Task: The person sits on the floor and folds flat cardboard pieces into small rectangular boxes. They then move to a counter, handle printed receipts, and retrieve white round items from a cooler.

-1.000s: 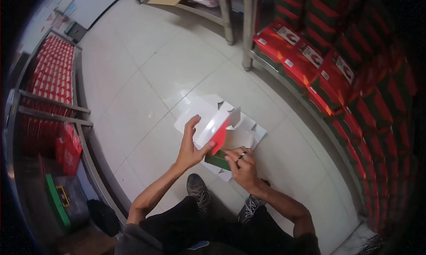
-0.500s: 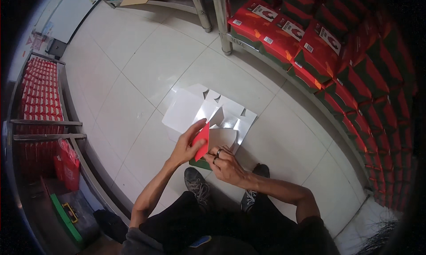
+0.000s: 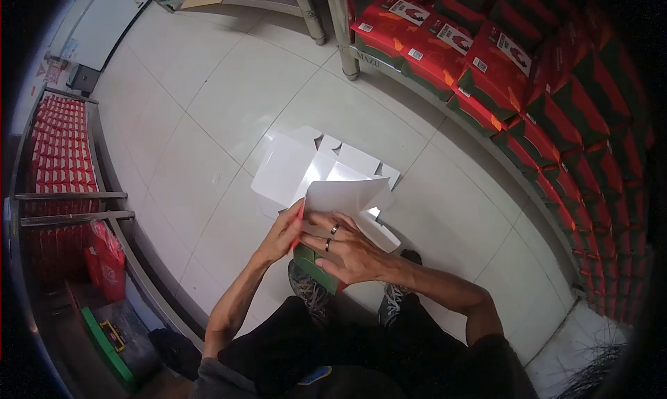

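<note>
Between my hands is a partly folded carton, with white inner panels (image 3: 344, 194) and red and green outer faces. My left hand (image 3: 281, 234) is closed on its red left edge, fingers behind and thumb near the front. Across the lower part of the carton lies my right hand (image 3: 351, 252), wearing two dark rings. Its fingers reach toward the left hand, and its thumb rests by the green panel (image 3: 316, 268). The fingertips of both hands are partly hidden by the carton. Beneath it, white flat carton blanks (image 3: 281, 166) with cut slots lie on the floor.
My shoes (image 3: 310, 288) stand just behind the blanks on the tiled floor (image 3: 201, 142). Red and green boxes (image 3: 438, 48) fill a metal rack at right. At left, another rack holds small red packs (image 3: 64, 145), and a green-edged case (image 3: 108, 343) sits low.
The carton has turned, so a broad white inner panel now stands up above my hands. My right hand has moved up and left across it, its fingers straightening.
</note>
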`<state>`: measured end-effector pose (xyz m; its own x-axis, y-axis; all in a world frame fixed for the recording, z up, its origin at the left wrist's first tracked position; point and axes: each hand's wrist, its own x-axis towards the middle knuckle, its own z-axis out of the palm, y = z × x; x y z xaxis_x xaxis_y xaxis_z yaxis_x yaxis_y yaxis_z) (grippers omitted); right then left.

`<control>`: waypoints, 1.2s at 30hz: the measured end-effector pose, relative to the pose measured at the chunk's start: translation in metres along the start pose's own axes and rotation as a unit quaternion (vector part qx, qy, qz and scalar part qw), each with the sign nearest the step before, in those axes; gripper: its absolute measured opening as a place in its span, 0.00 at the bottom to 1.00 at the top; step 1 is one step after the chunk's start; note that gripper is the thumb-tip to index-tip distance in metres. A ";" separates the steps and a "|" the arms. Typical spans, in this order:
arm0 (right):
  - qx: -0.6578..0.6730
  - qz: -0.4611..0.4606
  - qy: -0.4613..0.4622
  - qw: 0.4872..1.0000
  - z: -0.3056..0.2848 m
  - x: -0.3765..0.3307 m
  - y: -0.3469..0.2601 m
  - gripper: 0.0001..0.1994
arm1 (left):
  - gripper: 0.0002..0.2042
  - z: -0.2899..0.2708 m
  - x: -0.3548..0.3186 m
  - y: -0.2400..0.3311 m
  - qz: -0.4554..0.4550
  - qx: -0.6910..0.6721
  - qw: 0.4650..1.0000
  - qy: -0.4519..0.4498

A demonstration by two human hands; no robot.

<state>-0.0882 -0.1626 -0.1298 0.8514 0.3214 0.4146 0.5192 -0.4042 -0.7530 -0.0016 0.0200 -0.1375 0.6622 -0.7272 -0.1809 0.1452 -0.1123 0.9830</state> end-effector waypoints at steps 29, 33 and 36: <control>0.187 0.420 0.116 0.880 -0.016 -0.013 0.099 0.18 | 0.18 -0.015 0.013 -0.025 -0.071 0.121 0.974 0.175; 0.147 0.357 0.120 0.915 -0.026 -0.027 0.114 0.20 | 0.23 -0.032 0.015 -0.029 -0.047 0.219 0.974 0.047; -0.097 0.343 -0.017 0.934 -0.031 -0.040 0.126 0.24 | 0.26 -0.037 0.011 -0.045 -0.030 0.325 0.945 0.024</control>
<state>-0.0550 -0.2528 -0.2256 0.9877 -0.0447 -0.1495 -0.1405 -0.6718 -0.7272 0.0264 0.0427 -0.1845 0.7026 -0.6760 -0.2223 -0.2888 -0.5563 0.7792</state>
